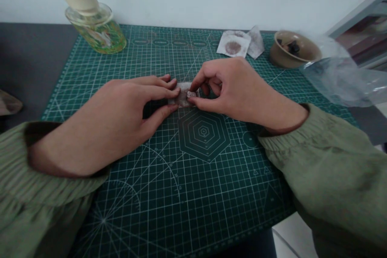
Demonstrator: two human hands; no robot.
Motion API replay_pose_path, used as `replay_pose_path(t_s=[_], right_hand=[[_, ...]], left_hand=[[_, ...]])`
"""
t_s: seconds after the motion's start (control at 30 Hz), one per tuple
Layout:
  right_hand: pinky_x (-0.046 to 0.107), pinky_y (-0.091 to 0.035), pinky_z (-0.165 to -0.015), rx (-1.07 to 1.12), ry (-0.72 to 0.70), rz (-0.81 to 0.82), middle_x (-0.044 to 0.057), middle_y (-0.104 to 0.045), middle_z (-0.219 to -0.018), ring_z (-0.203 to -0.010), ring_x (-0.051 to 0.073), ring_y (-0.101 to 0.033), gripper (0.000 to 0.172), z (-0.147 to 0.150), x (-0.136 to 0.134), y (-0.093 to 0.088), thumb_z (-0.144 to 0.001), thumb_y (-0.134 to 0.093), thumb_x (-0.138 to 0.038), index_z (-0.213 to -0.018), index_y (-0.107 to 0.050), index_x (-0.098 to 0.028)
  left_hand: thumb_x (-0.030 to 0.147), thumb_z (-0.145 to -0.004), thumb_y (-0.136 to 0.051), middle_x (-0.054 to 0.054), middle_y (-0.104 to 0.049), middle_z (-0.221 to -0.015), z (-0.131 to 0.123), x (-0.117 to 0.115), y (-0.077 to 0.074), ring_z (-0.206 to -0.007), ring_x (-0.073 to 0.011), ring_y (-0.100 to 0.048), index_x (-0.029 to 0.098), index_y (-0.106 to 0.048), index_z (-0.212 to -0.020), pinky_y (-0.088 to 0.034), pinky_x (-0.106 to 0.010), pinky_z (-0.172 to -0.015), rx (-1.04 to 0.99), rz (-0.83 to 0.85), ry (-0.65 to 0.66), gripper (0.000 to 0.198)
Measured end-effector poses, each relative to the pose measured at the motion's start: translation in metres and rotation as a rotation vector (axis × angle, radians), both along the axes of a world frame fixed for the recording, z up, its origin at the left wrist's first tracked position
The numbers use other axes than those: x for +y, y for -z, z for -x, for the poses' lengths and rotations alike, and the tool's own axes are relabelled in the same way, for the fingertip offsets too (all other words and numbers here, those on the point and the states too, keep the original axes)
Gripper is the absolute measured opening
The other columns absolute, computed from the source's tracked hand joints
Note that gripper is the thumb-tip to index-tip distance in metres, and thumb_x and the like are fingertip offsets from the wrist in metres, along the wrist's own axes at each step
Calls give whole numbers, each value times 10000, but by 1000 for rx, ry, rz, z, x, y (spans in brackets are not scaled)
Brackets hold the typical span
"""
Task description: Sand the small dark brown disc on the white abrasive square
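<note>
A small flat rectangular piece [182, 100], see-through or pale with brown smears, lies on the green cutting mat [169, 137]. My left hand [130, 102] comes in from the left and holds this piece by its left end, fingertips and thumb pressed on it. Between thumb and index finger of my right hand [229, 86] a small whitish wad [191, 94] is pinched, touching the flat piece's right part. What the wad is made of cannot be made out. The other right fingers curl inward.
Brown-stained white pads [234, 43] lie at the back of the mat. Beside them stand a tan bowl [293, 54] with dark bits and a clear plastic bag [338, 76]. A glass reed diffuser [101, 32] stands at the back left, near the wall.
</note>
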State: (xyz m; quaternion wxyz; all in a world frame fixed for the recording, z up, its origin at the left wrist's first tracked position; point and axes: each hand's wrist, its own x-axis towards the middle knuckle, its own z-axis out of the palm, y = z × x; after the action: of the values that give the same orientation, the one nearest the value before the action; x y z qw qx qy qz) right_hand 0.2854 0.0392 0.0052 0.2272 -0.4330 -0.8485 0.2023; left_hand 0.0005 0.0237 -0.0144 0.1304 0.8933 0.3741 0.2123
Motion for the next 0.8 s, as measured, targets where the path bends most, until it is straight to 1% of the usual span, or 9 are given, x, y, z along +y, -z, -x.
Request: replay_pose_path(t_s=[0.1,0.17,0.23,0.33,0.4,0.53,0.63,0.7,0.8], right_hand=[[405,-598,-897,2,0,-27,20,-816,-880,-837,224,-753,87,3,0,2,-1025,-921,-188,-981,-863,-237],[393,-593,-874,7,-54,13,15,-811,-883,-806,207,-731,71,3,0,1,-1033,-896,-175,-991,-865,-223],[386,-583,-846,21,-81,45,6,-796,-863,-804,205,-733,79,1,-1,0,-1018,-904,-167,-978,-863,-220],[391,-577,-854,31,-24,11,0,-780,-838,-828,216,-750,127,0,-1,0,-983,-944,-149,-952,-854,-232],[390,-582,-877,27,-11,-14,2,-794,-857,-835,213,-749,135,1,0,0,-999,-934,-144,-954,-848,-238],[372,-581,-871,39,-105,40,-7,-800,-866,-831,200,-746,91,-1,1,1,-1028,-906,-167,-983,-859,-231],[376,-559,-842,48,-58,14,-3,-784,-841,-822,204,-747,90,-4,2,2,-982,-951,-175,-969,-871,-216],[376,-560,-851,50,-33,-15,0,-783,-846,-817,202,-737,83,-4,3,2,-984,-931,-161,-963,-871,-215],[354,-562,-845,52,-120,29,-20,-778,-837,-790,181,-709,74,-5,2,1,-1005,-891,-148,-990,-879,-220]], left_hand=[[574,-1260,-598,18,-912,-1616,1,0,2,-1581,-413,-844,342,-950,-1502,-652,-634,-1431,3,-38,-2,486],[584,-1266,-597,18,-916,-1606,1,0,3,-1564,-416,-855,344,-952,-1503,-661,-634,-1422,-8,-39,4,490],[546,-1256,-629,11,-916,-1607,0,0,4,-1559,-422,-858,347,-953,-1499,-657,-637,-1433,-16,-27,13,451],[496,-1244,-659,-1,-917,-1605,-1,1,4,-1560,-425,-857,342,-955,-1491,-647,-649,-1446,-21,-24,18,415],[525,-1256,-637,0,-918,-1604,0,2,4,-1560,-425,-858,344,-955,-1494,-654,-661,-1434,-17,-32,14,436],[562,-1255,-644,0,-923,-1590,2,1,3,-1562,-420,-858,372,-953,-1510,-668,-652,-1424,-27,-36,19,443],[525,-1253,-630,-21,-926,-1583,2,1,2,-1553,-412,-861,351,-954,-1509,-665,-637,-1432,-21,-37,21,448],[542,-1251,-616,-9,-925,-1585,1,1,2,-1555,-408,-858,353,-956,-1501,-658,-642,-1434,-15,-24,15,461],[590,-1233,-658,13,-920,-1597,1,0,2,-1577,-401,-847,403,-956,-1495,-642,-634,-1453,-28,13,-5,439]])
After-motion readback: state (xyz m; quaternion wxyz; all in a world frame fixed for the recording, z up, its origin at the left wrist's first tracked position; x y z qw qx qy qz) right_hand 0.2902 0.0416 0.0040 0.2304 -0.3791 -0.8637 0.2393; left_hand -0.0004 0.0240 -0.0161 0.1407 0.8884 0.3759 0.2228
